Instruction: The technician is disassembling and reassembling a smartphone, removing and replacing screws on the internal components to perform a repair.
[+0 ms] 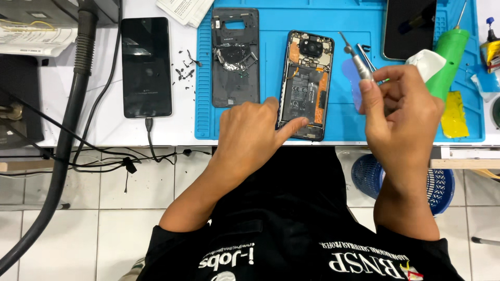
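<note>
- Right now the opened phone [304,86] lies flat on the blue mat [271,21], back cover off, with battery and circuit board showing.
- Its long axis runs nearly straight away from the person, leaning slightly; the camera end points to the far side of the surface [104,130], the bottom end toward the near edge.
- The left hand [250,135] is the nearer one: its fingers [294,126] are spread loosely and grasp nothing, with one fingertip pressing the phone's lower left corner and another touching its left edge.
- The right hand [398,117] is raised to the right of the phone, apart from it, its fingers closed around a slim metal screwdriver [357,60].
- The screwdriver's axis slants up and to the left, its far end lying between the hand and the phone's upper right side.
- Just left of the phone, the removed dark back cover [235,57] lies parallel to it on the mat.
- Farther left, off the mat, a second phone [146,66] lies screen up with a cable plugged into its near end.
</note>
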